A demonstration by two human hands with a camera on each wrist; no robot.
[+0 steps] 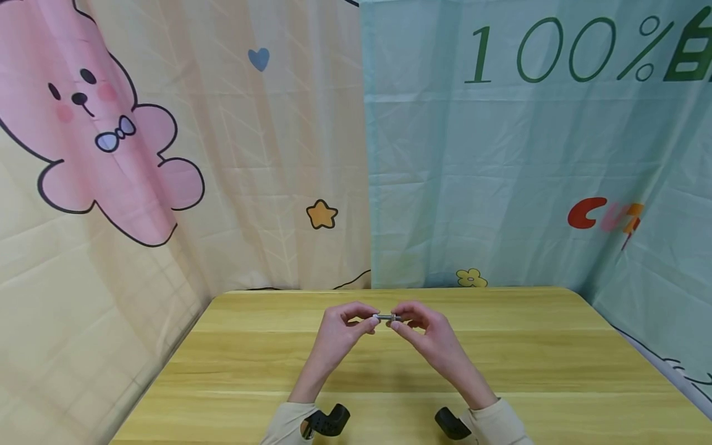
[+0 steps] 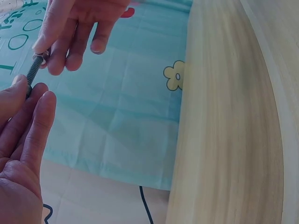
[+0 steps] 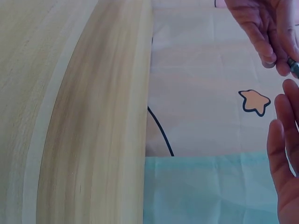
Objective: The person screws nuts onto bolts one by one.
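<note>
A small threaded metal bolt point(image 1: 384, 317) is held level above the table, spanning the space between both hands. My left hand point(image 1: 340, 334) pinches one end of it between thumb and fingers. At the other end, my right hand point(image 1: 431, 339) grips a nut point(image 1: 394, 317) that sits around the shank. The left wrist view shows bare thread on the bolt point(image 2: 33, 70) between the two sets of fingertips, with the nut point(image 2: 43, 58) partly covered by the right thumb. Only a short piece of the bolt point(image 3: 293, 66) enters the right wrist view, at its right edge.
Beneath the hands lies a wood-grain table point(image 1: 250, 364). Hanging cloths surround it: a beige one point(image 1: 278, 142) with a pink bear at left, and a teal one point(image 1: 473, 161) with printed lettering at right. Black wrist devices point(image 1: 332, 420) sit at the sleeves.
</note>
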